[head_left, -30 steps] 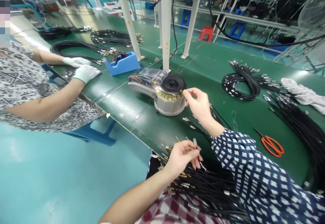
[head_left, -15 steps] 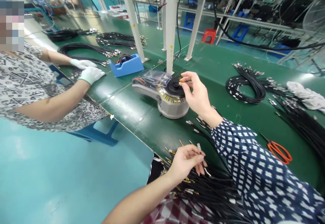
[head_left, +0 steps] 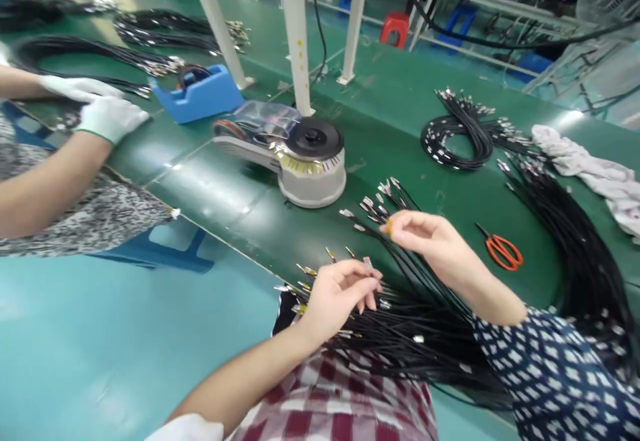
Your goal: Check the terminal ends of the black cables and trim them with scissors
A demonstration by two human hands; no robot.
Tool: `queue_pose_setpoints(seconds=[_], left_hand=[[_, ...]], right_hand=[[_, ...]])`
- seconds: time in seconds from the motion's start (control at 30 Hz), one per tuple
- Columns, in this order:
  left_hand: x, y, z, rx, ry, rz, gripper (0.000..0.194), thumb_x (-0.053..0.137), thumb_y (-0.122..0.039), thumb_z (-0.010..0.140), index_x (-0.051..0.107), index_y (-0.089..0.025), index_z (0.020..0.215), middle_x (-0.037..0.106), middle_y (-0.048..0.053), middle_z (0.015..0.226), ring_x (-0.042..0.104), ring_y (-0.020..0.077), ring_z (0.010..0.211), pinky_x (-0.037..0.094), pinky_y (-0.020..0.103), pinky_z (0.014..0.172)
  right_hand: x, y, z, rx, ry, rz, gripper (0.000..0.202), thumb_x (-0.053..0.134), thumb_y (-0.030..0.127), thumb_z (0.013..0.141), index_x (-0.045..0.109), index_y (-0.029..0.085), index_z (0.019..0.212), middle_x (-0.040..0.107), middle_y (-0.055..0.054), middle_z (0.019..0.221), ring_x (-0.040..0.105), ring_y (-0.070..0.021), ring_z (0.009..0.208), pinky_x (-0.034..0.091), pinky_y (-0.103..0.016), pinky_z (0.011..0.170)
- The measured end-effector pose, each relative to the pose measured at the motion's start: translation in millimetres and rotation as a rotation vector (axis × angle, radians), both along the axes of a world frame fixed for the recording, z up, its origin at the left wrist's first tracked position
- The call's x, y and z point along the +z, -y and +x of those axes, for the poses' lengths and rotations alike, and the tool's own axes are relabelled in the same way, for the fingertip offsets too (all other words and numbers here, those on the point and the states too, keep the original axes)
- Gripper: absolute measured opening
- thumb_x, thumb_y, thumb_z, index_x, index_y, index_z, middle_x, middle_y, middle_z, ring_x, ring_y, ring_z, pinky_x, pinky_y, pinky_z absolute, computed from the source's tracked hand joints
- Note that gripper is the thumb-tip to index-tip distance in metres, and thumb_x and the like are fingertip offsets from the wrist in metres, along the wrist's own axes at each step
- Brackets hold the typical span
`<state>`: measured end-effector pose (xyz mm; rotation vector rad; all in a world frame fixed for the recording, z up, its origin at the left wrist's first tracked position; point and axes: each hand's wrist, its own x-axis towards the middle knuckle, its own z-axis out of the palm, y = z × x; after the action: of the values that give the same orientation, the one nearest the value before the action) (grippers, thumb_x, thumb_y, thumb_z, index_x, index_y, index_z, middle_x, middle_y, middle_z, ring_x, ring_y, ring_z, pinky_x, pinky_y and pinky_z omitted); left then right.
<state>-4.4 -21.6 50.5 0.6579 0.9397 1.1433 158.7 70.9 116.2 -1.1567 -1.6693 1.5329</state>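
workplace: factory assembly workshop. long green counter [head_left: 380,114] under both hands. bundled black cables [head_left: 457,141] beyond the right hand [head_left: 425,234]; tape dispenser [head_left: 313,167] beyond the left hand [head_left: 345,291]. left of the left hand, gloved co-worker [head_left: 113,117] at same counter. far past the right hand: metal racks [head_left: 490,1], stools [head_left: 395,29].
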Motion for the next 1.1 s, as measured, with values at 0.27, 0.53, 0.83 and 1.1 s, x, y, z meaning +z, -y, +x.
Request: queue_pose_setpoints(seconds=[0.27,0.53,0.83,1.1], left_hand=[[8.8,6,1,-0.112,-0.128,0.008,0.049,0.074,-0.028,0.081,0.059,-0.015,0.125,0.070,0.001,0.069,0.063,0.0115,0.048,0.047,0.020,0.047],[13.3,10,-1,-0.182,-0.206,0.034,0.047,0.071,-0.025,0.083,0.065,-0.018,0.129,0.068,0.000,0.070,0.060,0.0093,0.051,0.050,0.021,0.052],[17.6,9,-3,-0.202,-0.276,0.060,0.045,0.071,-0.022,0.082,0.067,-0.018,0.127,0.068,0.001,0.070,0.060,0.0094,0.052,0.052,0.022,0.053],[16.8,11,-6,-0.209,-0.307,0.086,0.045,0.069,-0.018,0.083,0.065,-0.019,0.128,0.067,-0.001,0.071,0.060,0.0086,0.053,0.054,0.022,0.055]], right_hand=[[-20.8,35,33,0.162,0.133,0.063,0.019,0.071,0.039,0.083,0.071,0.021,0.077,0.066,-0.004,0.089,0.062,-0.0194,0.089,0.046,-0.036,0.092],[-24.6,34,32,0.240,0.105,0.115,0.019,0.070,0.038,0.085,0.071,0.020,0.080,0.067,-0.004,0.090,0.063,-0.0189,0.090,0.046,-0.034,0.091],[-21.2,34,31,0.232,0.180,0.116,0.018,0.069,0.036,0.084,0.071,0.020,0.078,0.067,-0.003,0.090,0.062,-0.0185,0.087,0.045,-0.033,0.087],[-21.7,34,29,0.227,0.222,0.175,0.015,0.068,0.034,0.085,0.069,0.021,0.077,0.067,-0.002,0.088,0.063,-0.0178,0.086,0.046,-0.031,0.083]])
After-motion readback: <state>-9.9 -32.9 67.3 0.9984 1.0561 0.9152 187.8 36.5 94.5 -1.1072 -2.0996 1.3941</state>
